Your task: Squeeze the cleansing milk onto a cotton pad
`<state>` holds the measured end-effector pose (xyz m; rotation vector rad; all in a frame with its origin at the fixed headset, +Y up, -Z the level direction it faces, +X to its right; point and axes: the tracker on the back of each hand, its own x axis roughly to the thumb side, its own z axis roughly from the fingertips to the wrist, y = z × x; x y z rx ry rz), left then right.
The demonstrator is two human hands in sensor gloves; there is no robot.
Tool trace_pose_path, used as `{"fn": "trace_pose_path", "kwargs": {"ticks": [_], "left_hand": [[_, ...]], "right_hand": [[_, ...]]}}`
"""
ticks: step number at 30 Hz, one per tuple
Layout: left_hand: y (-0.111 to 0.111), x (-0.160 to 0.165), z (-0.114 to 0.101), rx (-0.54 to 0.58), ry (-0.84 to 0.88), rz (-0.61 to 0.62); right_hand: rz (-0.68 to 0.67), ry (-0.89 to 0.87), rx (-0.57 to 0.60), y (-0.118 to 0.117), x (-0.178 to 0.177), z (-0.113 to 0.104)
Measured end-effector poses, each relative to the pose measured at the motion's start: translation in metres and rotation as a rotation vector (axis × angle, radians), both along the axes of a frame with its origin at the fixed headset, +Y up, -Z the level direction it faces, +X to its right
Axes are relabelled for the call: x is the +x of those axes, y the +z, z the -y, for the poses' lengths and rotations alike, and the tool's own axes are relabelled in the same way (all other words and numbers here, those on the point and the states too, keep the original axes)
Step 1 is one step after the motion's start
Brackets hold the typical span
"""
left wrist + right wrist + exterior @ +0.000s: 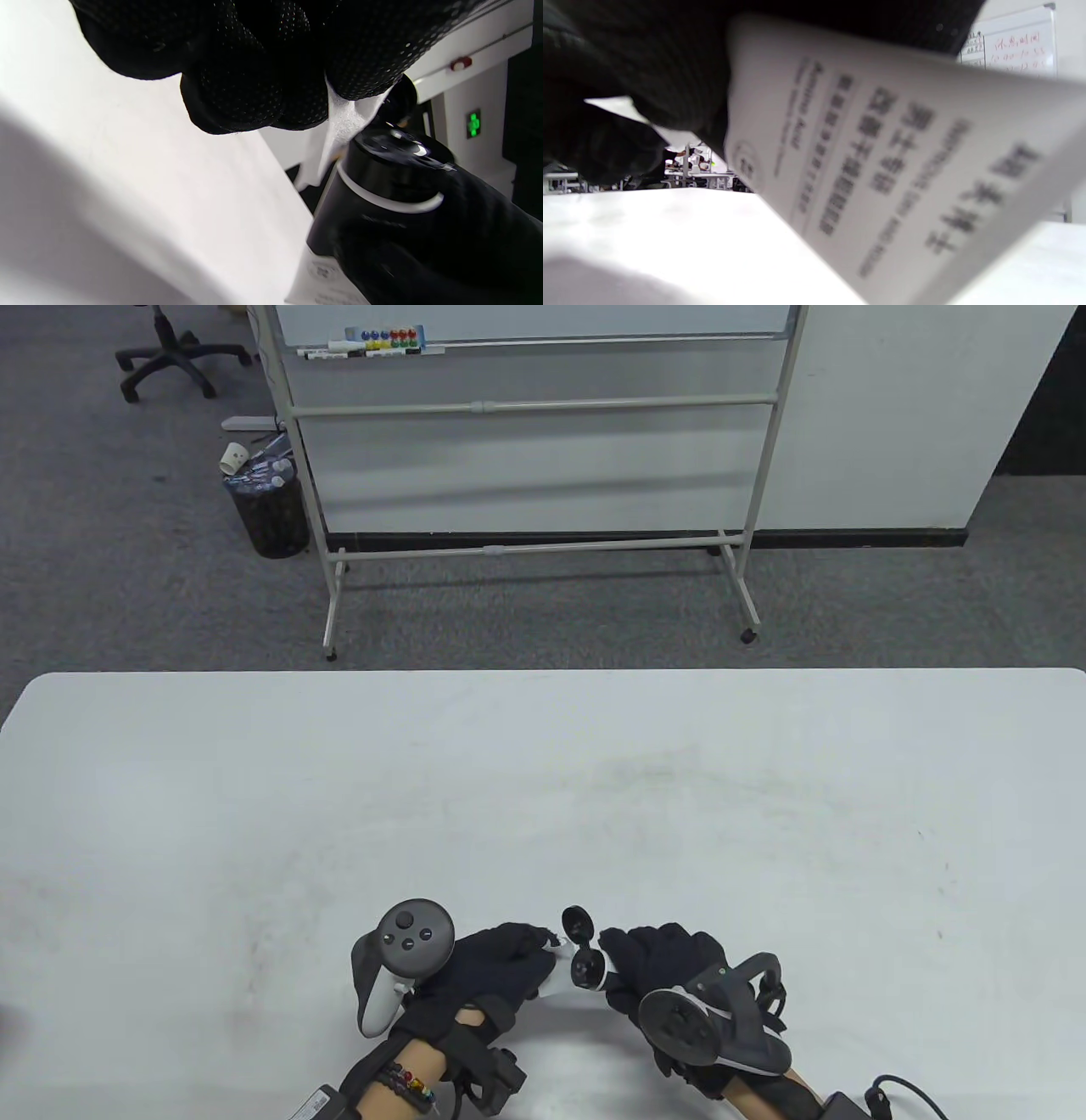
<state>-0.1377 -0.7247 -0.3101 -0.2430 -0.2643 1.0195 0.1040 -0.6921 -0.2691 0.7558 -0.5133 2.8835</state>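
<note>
Tube [585, 969] gripped in my right hand [670, 976], flip cap open, nozzle aimed left at pad [341, 127] pinched in my left hand [488, 976], bottom centre of frame. Risk: nozzle off pad edge, milk drops on table [543, 780]; hard squeeze floods pad.

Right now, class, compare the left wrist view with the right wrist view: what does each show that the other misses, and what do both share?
Only the left wrist view shows the cotton pad pinched in the left hand, right beside the tube's black cap, whose flip lid is open.

Only the right wrist view shows the blurred print on the tube's white body, and a whiteboard with writing.

Both show the tube held in the right hand above the white table.
</note>
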Motion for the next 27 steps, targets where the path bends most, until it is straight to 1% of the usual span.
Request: {"fn": "trace_pose_path", "kwargs": {"ticks": [2, 5, 8, 14, 20, 22, 25, 26, 27], "left_hand": [[0.001, 0.003, 0.001, 0.031, -0.003, 0.005], [0.002, 0.007, 0.003, 0.038, -0.007, 0.016], [0.002, 0.009, 0.004, 0.038, 0.013, 0.018], [0.004, 0.012, 0.001, 0.087, 0.002, 0.028], [0.010, 0.017, -0.009, 0.239, -0.103, 0.047], [0.012, 0.018, -0.012, 0.272, -0.132, 0.055], [0.016, 0.020, -0.016, 0.366, -0.166, 0.063], [0.018, 0.022, -0.019, 0.443, -0.178, 0.065], [0.018, 0.023, -0.021, 0.477, -0.194, 0.076]], "right_hand": [[-0.002, 0.032, 0.012, 0.001, -0.002, 0.001], [-0.004, 0.052, 0.010, 0.002, -0.005, 0.003], [-0.002, 0.048, -0.003, 0.000, -0.004, 0.004], [-0.003, 0.062, -0.022, 0.000, -0.004, 0.004], [0.009, 0.037, -0.047, -0.002, -0.001, 0.003], [0.013, 0.039, -0.050, -0.002, 0.000, 0.003], [0.021, -0.003, -0.085, -0.004, 0.002, 0.003], [0.024, -0.022, -0.096, -0.004, 0.003, 0.002], [0.025, -0.032, -0.104, -0.005, 0.004, 0.002]]}}
